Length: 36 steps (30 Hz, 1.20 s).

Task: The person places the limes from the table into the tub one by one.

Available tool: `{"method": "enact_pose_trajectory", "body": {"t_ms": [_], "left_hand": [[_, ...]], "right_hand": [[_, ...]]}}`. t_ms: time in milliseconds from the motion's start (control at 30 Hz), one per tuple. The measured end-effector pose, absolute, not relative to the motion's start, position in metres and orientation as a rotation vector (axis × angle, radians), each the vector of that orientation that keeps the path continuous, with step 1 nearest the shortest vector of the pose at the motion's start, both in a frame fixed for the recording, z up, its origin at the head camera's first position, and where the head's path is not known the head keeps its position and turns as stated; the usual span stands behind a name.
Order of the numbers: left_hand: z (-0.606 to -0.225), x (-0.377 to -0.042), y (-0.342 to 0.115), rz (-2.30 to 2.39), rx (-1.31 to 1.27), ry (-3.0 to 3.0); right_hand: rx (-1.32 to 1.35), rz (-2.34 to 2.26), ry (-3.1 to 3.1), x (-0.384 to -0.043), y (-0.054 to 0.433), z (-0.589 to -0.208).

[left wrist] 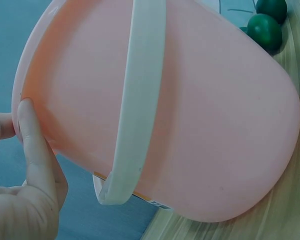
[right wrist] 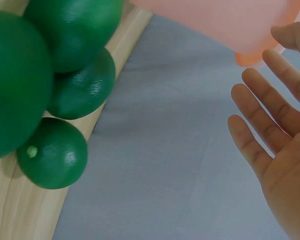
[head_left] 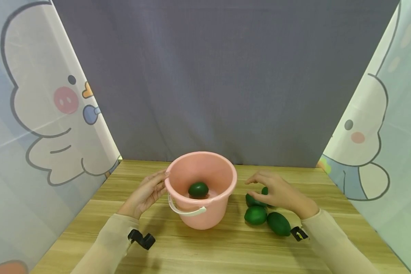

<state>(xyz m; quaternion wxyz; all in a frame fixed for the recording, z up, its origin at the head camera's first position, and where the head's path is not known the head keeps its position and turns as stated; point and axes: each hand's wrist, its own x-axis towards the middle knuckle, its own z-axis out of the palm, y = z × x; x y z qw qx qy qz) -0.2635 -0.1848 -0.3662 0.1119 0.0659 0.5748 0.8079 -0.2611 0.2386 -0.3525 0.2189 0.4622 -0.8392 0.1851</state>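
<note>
A pink bucket (head_left: 201,213) with a white handle (head_left: 188,212) stands upright on the table. My left hand (head_left: 150,194) pinches its rim at the left side; in the left wrist view, thumb and fingers (left wrist: 32,130) lie on either side of the rim. One green lime (head_left: 198,189) lies on the bucket's bottom. To the right of the bucket, several more limes (head_left: 255,215) sit close together on the table. My right hand (head_left: 274,192) hovers over the far ones, fingers apart and relaxed, holding nothing; in the right wrist view its palm (right wrist: 290,175) shows bare.
The wood-grain table (head_left: 205,255) ends at a dark grey curtain (head_left: 205,83) behind the bucket. Cartoon-printed cloths (head_left: 48,152) hang on the left and right. A black wrist mount (head_left: 141,239) sits on the left sleeve, another mount (head_left: 299,233) on the right.
</note>
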Motion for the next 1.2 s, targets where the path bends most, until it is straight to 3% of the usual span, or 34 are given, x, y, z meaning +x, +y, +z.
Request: {"method": "enact_pose_trajectory", "body": {"t_ms": [1200], "left_hand": [[-0.366,-0.263,-0.185,2.37,0.189,1.683]], "right_hand": [[1.25,0.555,-2.469,-0.236,0.271,-0.38]]}}
